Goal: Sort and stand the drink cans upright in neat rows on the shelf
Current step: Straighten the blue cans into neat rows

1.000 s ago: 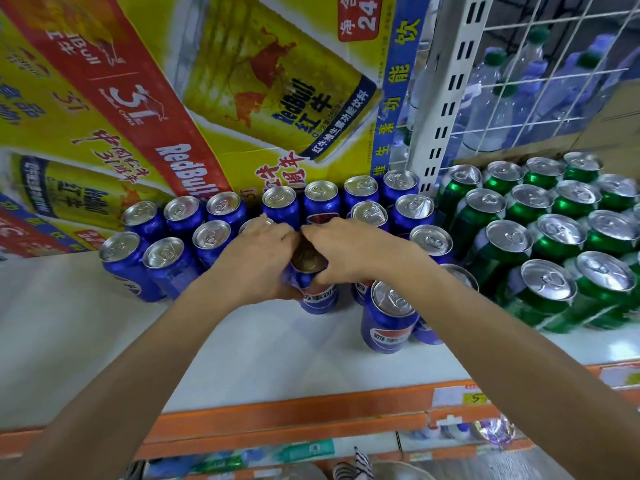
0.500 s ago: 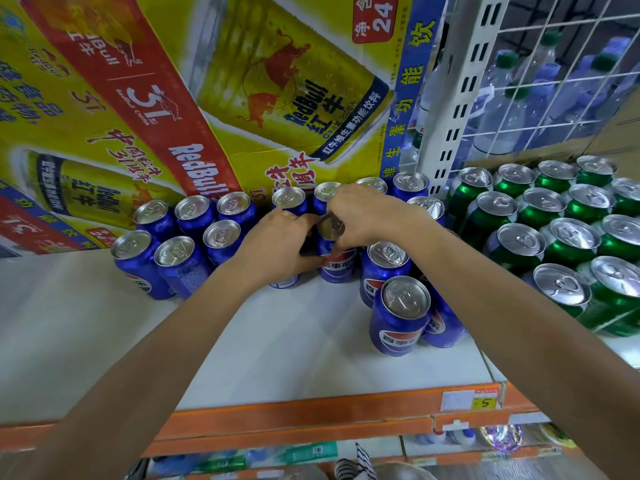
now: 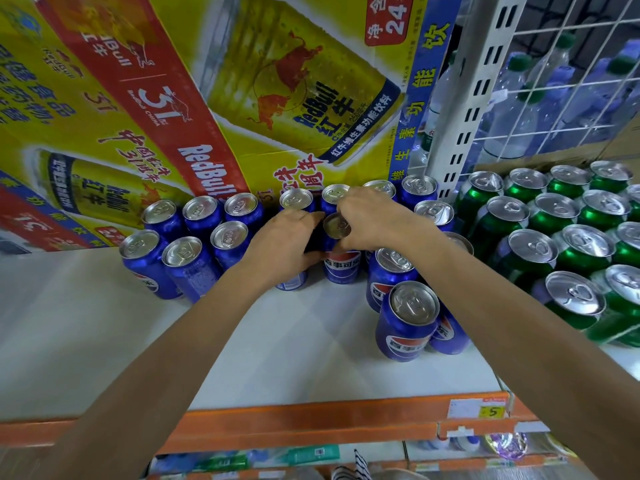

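While both hands close on one blue can (image 3: 341, 268), it stands upright in the second row on the shelf (image 3: 104, 341), just in front of the back row and hard against its neighbours. The left hand (image 3: 287, 244) curls round the can's left side with the thumb across the front, a grip that seems meant to steady the body and slide it; another can's label shows under that palm. The right hand (image 3: 374, 220) lies over the top, fingertips pinching the rim of the lid, likely to guide the can square into its gap without tipping it. Blue cans (image 3: 204, 216) sit in two tidy rows at the left against a carton (image 3: 207, 98), which serves as a backstop. At the right a looser cluster runs forward to a front can (image 3: 408, 320) nearer the orange rail (image 3: 311, 420), so that part probably has sorting to come. Green cans (image 3: 571, 237) stand in their own block beyond a white post (image 3: 474, 98), colours kept apart; some near the front look tilted, though the wide lens may exaggerate that. As for containers, the carton is shut and its contents are hidden; its print shows a yellow can and the number 24. Behind the wire grid, bottles (image 3: 512, 109) with green caps are packed close, seemingly holding clear liquid.
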Motion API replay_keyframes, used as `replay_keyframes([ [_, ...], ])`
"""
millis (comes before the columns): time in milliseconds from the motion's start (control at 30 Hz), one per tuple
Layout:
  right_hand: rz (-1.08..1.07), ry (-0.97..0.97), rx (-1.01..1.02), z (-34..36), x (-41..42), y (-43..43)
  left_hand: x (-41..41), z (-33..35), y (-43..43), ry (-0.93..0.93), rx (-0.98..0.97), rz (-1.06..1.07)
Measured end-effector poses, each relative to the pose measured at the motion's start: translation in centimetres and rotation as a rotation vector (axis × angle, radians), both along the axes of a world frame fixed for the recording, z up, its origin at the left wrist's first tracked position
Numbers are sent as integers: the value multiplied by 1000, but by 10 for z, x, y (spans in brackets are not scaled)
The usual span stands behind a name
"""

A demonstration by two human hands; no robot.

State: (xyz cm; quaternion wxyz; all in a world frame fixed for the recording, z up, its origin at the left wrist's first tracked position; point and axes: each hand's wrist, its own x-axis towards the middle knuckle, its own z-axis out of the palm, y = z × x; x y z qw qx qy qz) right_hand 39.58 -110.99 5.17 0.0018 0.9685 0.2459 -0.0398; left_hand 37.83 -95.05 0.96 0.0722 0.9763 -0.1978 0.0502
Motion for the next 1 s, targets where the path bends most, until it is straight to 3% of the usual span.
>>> replay_keyframes([
  [100,-3,-40,6,1,-5,2,-10,10,26,-39,-56,44],
  [233,89,-48,162,13,-13,29,-23,27,59,-207,-73,107],
  [300,125,1,222,11,-12,52,-33,27,63,-192,-80,159],
  [400,62,11,160,-5,-4,79,-47,15,66,-140,-112,167],
  [500,-71,125,137,-11,-2,89,-58,3,69,-222,-194,130],
  [600,44,208,88,-1,-2,86,-71,-6,66,-302,-324,160],
  [733,314,405,40,17,-6,78,-81,-34,60,-114,-434,358],
  [867,273,230,36,7,-11,73,-79,-63,54,163,-515,381],
  [1000,319,233,55,11,-18,68,-72,-66,50,235,-587,311],
])
